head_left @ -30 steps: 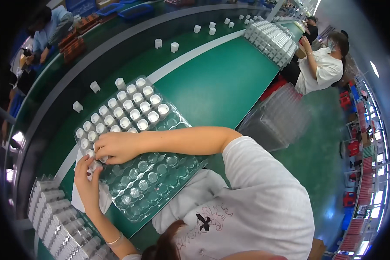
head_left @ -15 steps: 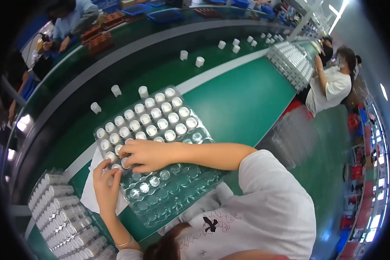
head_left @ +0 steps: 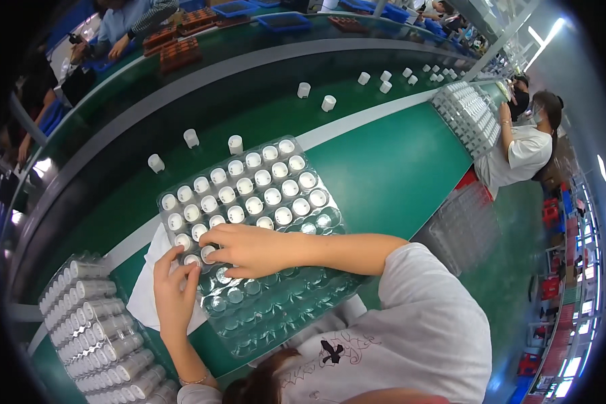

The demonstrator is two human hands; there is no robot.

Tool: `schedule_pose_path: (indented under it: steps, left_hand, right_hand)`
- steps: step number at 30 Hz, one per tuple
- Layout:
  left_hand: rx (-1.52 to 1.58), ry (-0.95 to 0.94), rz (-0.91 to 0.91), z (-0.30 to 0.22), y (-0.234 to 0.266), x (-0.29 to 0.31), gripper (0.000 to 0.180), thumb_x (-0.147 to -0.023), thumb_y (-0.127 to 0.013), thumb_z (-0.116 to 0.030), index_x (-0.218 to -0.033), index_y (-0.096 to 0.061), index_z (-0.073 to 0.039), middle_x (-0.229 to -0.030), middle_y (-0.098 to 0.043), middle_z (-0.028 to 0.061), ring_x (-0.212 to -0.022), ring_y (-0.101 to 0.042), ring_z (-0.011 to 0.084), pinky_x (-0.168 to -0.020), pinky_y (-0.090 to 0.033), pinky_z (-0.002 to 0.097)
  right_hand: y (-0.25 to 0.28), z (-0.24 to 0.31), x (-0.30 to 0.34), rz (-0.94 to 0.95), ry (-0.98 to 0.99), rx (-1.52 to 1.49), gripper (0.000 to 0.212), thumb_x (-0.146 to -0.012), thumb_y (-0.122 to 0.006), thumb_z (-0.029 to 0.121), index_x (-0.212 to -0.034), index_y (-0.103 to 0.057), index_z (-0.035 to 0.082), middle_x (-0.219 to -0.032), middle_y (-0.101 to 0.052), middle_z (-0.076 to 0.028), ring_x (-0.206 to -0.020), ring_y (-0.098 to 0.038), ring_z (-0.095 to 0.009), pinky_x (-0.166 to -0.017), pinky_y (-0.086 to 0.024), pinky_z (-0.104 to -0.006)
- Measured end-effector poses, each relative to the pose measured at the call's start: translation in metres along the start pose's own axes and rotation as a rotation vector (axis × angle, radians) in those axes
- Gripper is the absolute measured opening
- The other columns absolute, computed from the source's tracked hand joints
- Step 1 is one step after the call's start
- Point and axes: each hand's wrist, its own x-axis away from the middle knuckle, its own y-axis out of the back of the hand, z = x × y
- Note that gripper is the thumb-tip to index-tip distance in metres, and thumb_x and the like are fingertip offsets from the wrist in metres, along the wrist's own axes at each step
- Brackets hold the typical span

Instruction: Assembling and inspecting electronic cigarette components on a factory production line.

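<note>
White caps [head_left: 246,192] in clear tray [head_left: 276,316], both hands' [head_left: 249,249] fingertips pinching caps, grip half-closed.

Bright, even overhead light fills the scene; ceiling strip lamps [head_left: 540,48] glare white at the upper right. The clear plastic tray [head_left: 276,296] shows small glints, and shadows beneath it are faint. Fisheye distortion bends the green tabletop [head_left: 390,168] edges, and a black vignette rings everything. Far workers look soft.

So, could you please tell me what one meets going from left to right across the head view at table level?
Stacked filled trays → left hand → right hand → clear blister tray of white caps → seated co-worker.
</note>
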Motion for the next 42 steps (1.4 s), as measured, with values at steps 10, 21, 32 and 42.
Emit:
schedule_pose_path:
  steps: [10,21,32,42]
  left_hand:
    - [-0.016,-0.014,-0.003,0.001,0.000,-0.001,0.011,-0.077,-0.066,-0.006,-0.086,-0.067,-0.001,-0.119,-0.056,0.0121,-0.108,-0.052,0.0287,-0.090,-0.040,0.0382]
    - [-0.030,-0.033,0.000,0.000,0.001,0.003,0.011,-0.077,-0.065,-0.006,-0.086,-0.067,0.000,-0.119,-0.056,0.0118,-0.107,-0.052,0.0297,-0.089,-0.040,0.0389]
    - [-0.016,-0.027,0.011,-0.001,-0.004,-0.004,0.011,-0.077,-0.065,-0.006,-0.087,-0.067,-0.001,-0.120,-0.055,0.0122,-0.108,-0.051,0.0293,-0.089,-0.040,0.0385]
    - [0.018,-0.149,-0.043,0.008,-0.004,-0.007,0.012,-0.075,-0.069,-0.012,-0.082,-0.068,-0.002,-0.112,-0.058,0.0126,-0.101,-0.054,0.0300,-0.087,-0.045,0.0371]
  right_hand:
    - [-0.004,0.003,0.000,-0.049,-0.024,0.058,0.034,-0.070,-0.070,0.011,-0.099,-0.060,-0.003,-0.122,-0.045,-0.018,-0.116,-0.045,-0.034,-0.095,-0.039,-0.0402]
    - [-0.010,0.005,0.000,-0.061,-0.025,0.112,0.031,-0.070,-0.069,0.012,-0.095,-0.061,-0.003,-0.121,-0.046,-0.018,-0.115,-0.046,-0.034,-0.095,-0.040,-0.0405]
    - [-0.008,-0.007,0.000,-0.129,-0.011,0.085,0.026,-0.066,-0.070,0.013,-0.086,-0.065,-0.003,-0.116,-0.050,-0.017,-0.108,-0.048,-0.032,-0.090,-0.041,-0.0390]
    - [0.000,-0.001,-0.001,-0.045,-0.044,0.104,0.034,-0.070,-0.069,0.011,-0.102,-0.061,0.003,-0.122,-0.049,-0.016,-0.111,-0.048,-0.034,-0.092,-0.042,-0.0416]
